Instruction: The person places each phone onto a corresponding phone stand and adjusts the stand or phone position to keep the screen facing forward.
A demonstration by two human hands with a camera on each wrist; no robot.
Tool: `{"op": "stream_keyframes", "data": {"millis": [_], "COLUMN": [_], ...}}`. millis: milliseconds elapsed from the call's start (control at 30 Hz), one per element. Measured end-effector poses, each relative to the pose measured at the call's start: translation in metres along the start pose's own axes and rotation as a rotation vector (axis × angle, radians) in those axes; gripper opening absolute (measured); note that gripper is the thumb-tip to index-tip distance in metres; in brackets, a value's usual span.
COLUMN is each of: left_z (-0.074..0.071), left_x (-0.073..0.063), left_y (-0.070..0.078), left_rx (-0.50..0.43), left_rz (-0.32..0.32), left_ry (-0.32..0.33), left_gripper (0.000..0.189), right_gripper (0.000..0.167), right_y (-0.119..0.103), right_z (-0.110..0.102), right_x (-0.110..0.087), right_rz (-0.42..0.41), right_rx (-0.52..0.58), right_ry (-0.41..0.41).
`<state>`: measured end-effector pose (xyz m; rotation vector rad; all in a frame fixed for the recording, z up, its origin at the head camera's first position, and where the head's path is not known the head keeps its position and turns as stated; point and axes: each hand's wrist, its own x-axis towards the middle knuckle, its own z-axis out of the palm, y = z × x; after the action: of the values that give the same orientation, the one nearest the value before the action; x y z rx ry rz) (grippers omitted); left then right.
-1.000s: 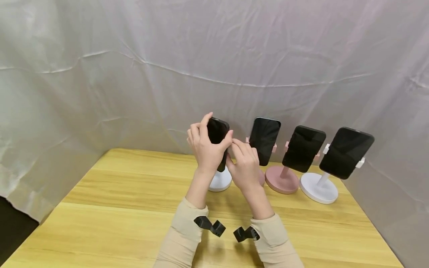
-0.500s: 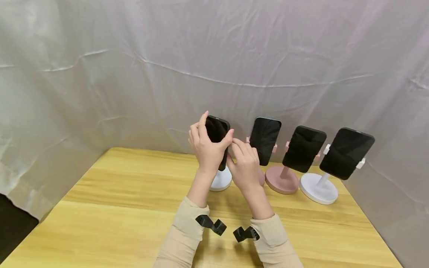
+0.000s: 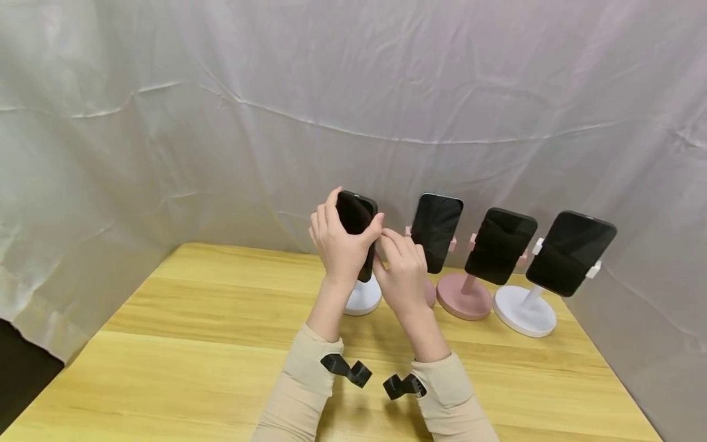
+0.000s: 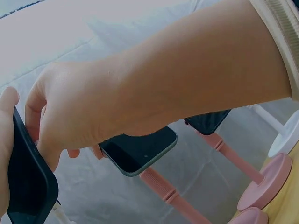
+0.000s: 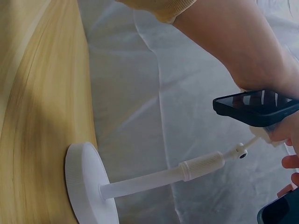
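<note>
My left hand (image 3: 341, 245) grips a black smartphone (image 3: 355, 212) by its sides, thumb on the right edge and fingers on the left. The phone stands tilted above a white phone stand, whose round base (image 3: 364, 299) rests on the table. Close beside it, my right hand (image 3: 404, 270) has curled fingers at the phone's right edge. In the right wrist view, its fingers (image 5: 281, 130) pinch a white clamp piece (image 5: 261, 133) behind the phone, partly hidden. The stand's white stem (image 5: 145, 183) rises from its base to a small ball joint (image 5: 240, 150).
To the right stand two pink phone stands (image 3: 465, 298) and a white one (image 3: 525, 311), each holding a dark phone (image 3: 571, 253). The nearest phone (image 3: 436, 232) is just beyond my right hand. A grey curtain (image 3: 276, 123) hangs behind the wooden table (image 3: 182, 362).
The top of the phone and my left fingers have shifted slightly left. My right hand has stayed nearly still at the phone's right edge.
</note>
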<state>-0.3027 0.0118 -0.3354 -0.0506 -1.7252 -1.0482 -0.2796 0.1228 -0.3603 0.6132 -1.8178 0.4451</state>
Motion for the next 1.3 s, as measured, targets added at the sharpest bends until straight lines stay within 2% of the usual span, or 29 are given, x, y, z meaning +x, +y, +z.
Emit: {"op": "stream_keyframes", "data": {"millis": [200,500,800,1000,1300], "left_z": [-0.003,-0.006,-0.010,-0.011,-0.016], "left_x": [0.000,0.005,0.003,0.006,0.006], "left_y": [-0.001,0.004,0.006,0.007,0.006], "left_rx": [-0.020,0.010,0.022,0.013,0.016], "left_rz": [0.002,-0.025,-0.050,-0.046,-0.063], "left_ry": [-0.017,-0.081,-0.099,-0.102,-0.128], "left_gripper": [0.080,0.082,0.084,0.082,0.078], "right_gripper": [0.023,0.022,0.022,0.024,0.016], "right_y": [-0.002,-0.003,-0.004,-0.003,-0.003], "right_z": [0.002,0.002,0.001,0.001,0.002], "right_x": [0.000,0.004,0.002,0.004,0.004], "right_rz": [0.006,0.019,0.021,-0.001,-0.044], "right_rx": [-0.021,-0.054,-0.050,-0.042,-0.051], "right_ry": [0.000,0.004,-0.014,-0.009,0.003]}}
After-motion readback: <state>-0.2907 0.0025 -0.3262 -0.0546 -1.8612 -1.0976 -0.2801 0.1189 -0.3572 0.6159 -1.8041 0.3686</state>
